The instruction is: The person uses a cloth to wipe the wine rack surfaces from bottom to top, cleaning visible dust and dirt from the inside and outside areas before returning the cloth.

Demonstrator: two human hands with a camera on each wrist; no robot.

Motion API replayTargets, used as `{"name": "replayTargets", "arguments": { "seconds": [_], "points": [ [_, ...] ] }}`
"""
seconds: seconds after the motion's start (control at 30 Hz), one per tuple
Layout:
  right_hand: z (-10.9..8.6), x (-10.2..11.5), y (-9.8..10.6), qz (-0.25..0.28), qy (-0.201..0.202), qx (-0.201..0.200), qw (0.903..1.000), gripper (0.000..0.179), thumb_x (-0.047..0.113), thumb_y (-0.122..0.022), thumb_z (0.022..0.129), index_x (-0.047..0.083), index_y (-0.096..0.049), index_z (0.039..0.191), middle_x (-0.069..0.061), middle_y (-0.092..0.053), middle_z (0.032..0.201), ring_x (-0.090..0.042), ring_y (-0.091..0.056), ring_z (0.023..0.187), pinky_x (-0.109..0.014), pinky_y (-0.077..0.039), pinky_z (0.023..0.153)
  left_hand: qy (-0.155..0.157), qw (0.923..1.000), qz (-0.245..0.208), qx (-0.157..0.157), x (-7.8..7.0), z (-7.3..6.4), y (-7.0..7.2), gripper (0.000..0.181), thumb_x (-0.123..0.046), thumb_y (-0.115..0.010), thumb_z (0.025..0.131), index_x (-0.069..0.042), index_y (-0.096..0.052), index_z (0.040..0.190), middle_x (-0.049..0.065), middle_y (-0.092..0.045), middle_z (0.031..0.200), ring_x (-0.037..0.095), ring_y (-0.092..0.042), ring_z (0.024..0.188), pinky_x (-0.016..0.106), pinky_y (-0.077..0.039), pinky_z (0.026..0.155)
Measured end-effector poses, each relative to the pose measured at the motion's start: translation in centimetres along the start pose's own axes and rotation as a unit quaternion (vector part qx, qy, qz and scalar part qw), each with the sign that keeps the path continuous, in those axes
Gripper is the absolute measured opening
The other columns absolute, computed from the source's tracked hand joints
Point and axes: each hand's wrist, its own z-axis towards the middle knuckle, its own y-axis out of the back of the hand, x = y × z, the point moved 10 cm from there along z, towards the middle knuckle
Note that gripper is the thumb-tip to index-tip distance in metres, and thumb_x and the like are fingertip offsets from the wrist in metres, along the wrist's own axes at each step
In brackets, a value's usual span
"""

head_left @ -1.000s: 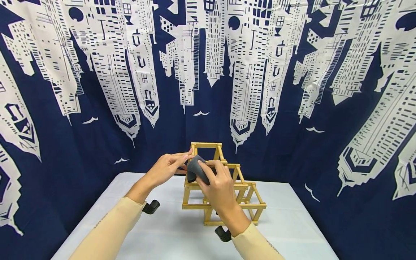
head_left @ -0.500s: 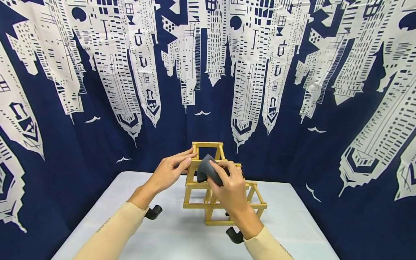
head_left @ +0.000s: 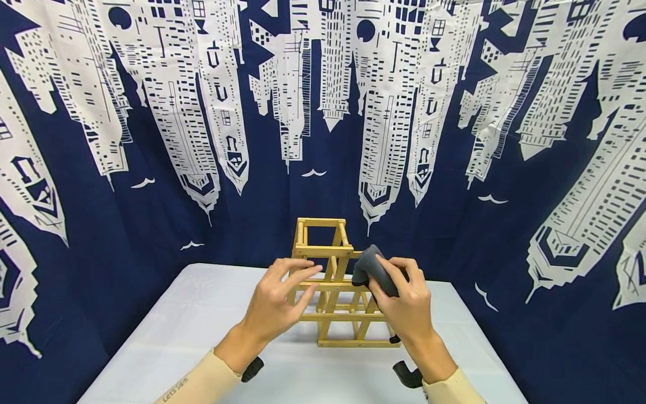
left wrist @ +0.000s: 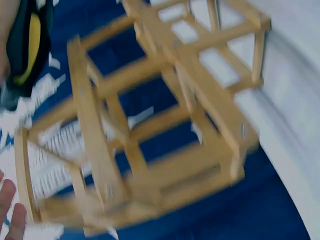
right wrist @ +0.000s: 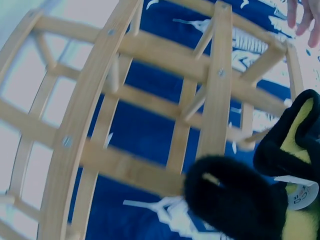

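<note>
My right hand (head_left: pixel 404 294) grips a folded dark grey cloth piece (head_left: pixel 372 270) at the right side of a stepped wooden rack (head_left: pixel 323 249). In the right wrist view the cloth piece (right wrist: pixel 235 197) shows thick dark folds, a yellow inner side and a round white label (right wrist: pixel 302 195). My left hand (head_left: pixel 272 297) holds nothing; its fingers are spread and slightly bent in front of the rack's left part. Its fingers (left wrist: pixel 15 217) appear at the lower left of the left wrist view. The rack (left wrist: pixel 165 65) is made of slats, with round dowels between some of them.
The rack stands on a table with a white cover (head_left: pixel 212 320). Behind it hangs a navy curtain (head_left: pixel 262 224) printed with white upside-down buildings. Black curved pieces (head_left: pixel 407 375) are at both wrists.
My right hand has moved right with the cloth piece, from the rack's upper left part to its right side. My left hand has come off the rack's left side, lower and nearer.
</note>
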Motion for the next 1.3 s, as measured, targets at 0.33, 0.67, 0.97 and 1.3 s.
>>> {"name": "replayTargets", "arguments": {
  "seconds": [0.33, 0.67, 0.97, 1.3],
  "points": [
    [-1.9, -4.1, 2.9, -0.023, -0.052, 0.000, 0.9984, 0.050, 0.005, -0.094, 0.083, 0.006, -0.087, 0.133, -0.027, -0.074, 0.111, -0.038, -0.075, 0.092, -0.007, -0.048, 0.101, 0.079, 0.9899, 0.075, 0.091, -0.7, -1.8, -8.2, 0.043, -0.019, -0.105, 0.090, -0.021, -0.088, 0.130, 0.005, -0.077, 0.129, 0.023, -0.075, 0.114, 0.040, -0.067, 0.097],
    [-3.6, -5.3, 3.8, -0.031, -0.063, -0.006, 0.9975, 0.048, 0.007, -0.093, 0.082, 0.006, -0.089, 0.130, -0.026, -0.075, 0.110, -0.034, -0.075, 0.089, -0.012, -0.053, 0.091, 0.122, 0.9858, 0.050, 0.104, 1.1, -2.7, -10.6, 0.032, -0.010, -0.095, 0.097, -0.026, -0.090, 0.124, 0.010, -0.073, 0.123, 0.023, -0.075, 0.102, 0.035, -0.062, 0.084],
    [-3.7, -5.9, 4.4, -0.013, -0.073, -0.012, 0.9971, 0.047, 0.005, -0.094, 0.081, 0.003, -0.089, 0.127, -0.026, -0.076, 0.109, -0.034, -0.073, 0.089, -0.002, -0.046, 0.101, 0.097, 0.9928, 0.006, 0.070, 2.9, -2.2, -8.1, 0.029, -0.003, -0.095, 0.089, -0.023, -0.090, 0.110, 0.009, -0.072, 0.114, 0.020, -0.069, 0.092, 0.033, -0.055, 0.081],
    [-4.7, -6.4, 5.0, -0.016, -0.083, -0.007, 0.9964, 0.044, 0.008, -0.093, 0.082, 0.002, -0.089, 0.125, -0.027, -0.075, 0.108, -0.033, -0.070, 0.087, -0.001, -0.044, 0.101, 0.122, 0.9857, -0.046, 0.106, 7.6, -3.2, -5.8, 0.028, -0.001, -0.095, 0.085, -0.020, -0.088, 0.104, 0.009, -0.074, 0.118, 0.028, -0.080, 0.111, 0.056, -0.056, 0.102]
  ]
}}
